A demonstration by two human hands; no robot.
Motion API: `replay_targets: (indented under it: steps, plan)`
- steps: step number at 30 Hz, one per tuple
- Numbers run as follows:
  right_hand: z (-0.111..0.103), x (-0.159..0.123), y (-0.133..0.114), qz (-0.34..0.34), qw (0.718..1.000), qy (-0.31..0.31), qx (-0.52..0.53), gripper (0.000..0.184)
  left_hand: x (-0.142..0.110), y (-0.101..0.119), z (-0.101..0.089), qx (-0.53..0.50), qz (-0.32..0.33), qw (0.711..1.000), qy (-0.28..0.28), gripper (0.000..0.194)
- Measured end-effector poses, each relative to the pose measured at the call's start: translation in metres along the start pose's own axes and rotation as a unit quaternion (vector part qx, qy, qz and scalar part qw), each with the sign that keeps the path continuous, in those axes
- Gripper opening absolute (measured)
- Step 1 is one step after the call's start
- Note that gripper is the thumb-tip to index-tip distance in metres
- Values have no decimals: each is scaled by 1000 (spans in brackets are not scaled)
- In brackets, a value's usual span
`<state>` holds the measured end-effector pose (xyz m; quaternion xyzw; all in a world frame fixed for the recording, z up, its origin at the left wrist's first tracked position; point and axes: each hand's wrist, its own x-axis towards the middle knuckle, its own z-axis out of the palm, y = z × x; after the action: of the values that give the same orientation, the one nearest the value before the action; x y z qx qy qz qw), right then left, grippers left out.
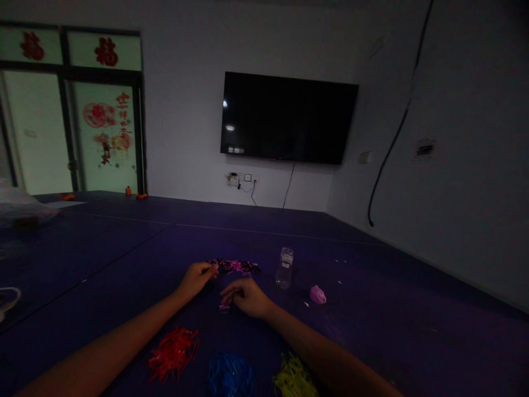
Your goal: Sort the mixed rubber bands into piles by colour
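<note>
My left hand (200, 275) is at the left end of a heap of pink and black stretchy loops (235, 266), its thumb and fingertips pressed together. What lies between them is too small and dark to make out. Just to the right, my right hand (248, 298) is held low over the table, fingers bent downward and somewhat apart. Beneath its fingertips lies a small group of pink strands (224, 307). Nearer to me are a red pile of strands (173, 353), a blue pile (230, 375) and a yellow-green pile (294, 377).
A clear bottle (284, 268) without a lid stands on the purple table (372, 331), right of the heap. Beside it are a pink cap-like piece (318, 294) and white scraps. At far left lies a translucent plastic bag (22, 207). A television (289, 118) hangs on the wall.
</note>
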<state>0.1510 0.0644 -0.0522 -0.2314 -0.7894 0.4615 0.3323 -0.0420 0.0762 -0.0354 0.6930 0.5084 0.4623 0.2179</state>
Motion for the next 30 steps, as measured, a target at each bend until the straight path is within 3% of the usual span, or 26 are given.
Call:
replay_targets:
  steps: [3,5,8,11,17,20,23,30]
  plan:
    - [5,1,2,3,999,-35,35,29,1,-3,1,-1,-2,1000,2,49]
    - [5,2,1,-4,1000,-25,19,30,2,-4,1,-5,0,1000,3,49]
    - [-5,3,-1,-17,996,73,-52,34,2,-4,1,-1,3,1000,3,50]
    - [-23,3,-3,-13,966,203,-158,35,1,-3,0,23,3,1000,-2,51]
    - [-42,-3,-3,84,896,284,-333,36,0,-1,0,16,0,1000,0,48]
    - [-39,-4,-4,121,876,264,-385,34,0,0,1,14,-3,1000,3,47]
    - [-36,-3,-5,117,869,229,-424,34,0,1,1,13,-2,1000,3,47]
    - [-37,0,-1,68,879,150,-447,40,0,2,0,17,-7,1000,-3,47]
